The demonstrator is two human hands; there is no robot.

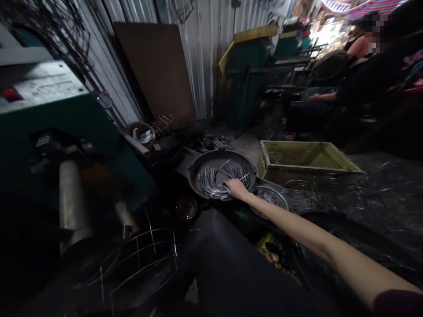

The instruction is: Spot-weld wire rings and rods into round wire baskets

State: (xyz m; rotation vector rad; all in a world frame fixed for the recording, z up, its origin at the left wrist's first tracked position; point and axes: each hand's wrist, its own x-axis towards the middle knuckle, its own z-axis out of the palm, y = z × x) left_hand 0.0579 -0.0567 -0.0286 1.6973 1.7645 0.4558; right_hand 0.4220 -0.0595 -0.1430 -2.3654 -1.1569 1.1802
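My right hand (236, 188) reaches into a wide, dark round pan (194, 169) with its fingers curled down and closed. It seems to grip a bent metal wire (243, 177), whose bright end sticks up beside the hand; the fingertips are partly hidden in shadow. Curved bundles of similar wires (208, 182) lie around the inside of the pan. A smaller round dish (282, 199) with short metal pieces sits just under my right forearm. At lower left a welded wire frame (139, 253) stands near a machine. My left hand does not show.
A green machine (109, 132) with a thick metal cylinder (70, 198) stands at left. A yellow plastic crate (310, 167) is beyond the pan at right. Loose wires (386, 189) cover the floor there. Another person (330, 94) sits at back right near more green machines (247, 61).
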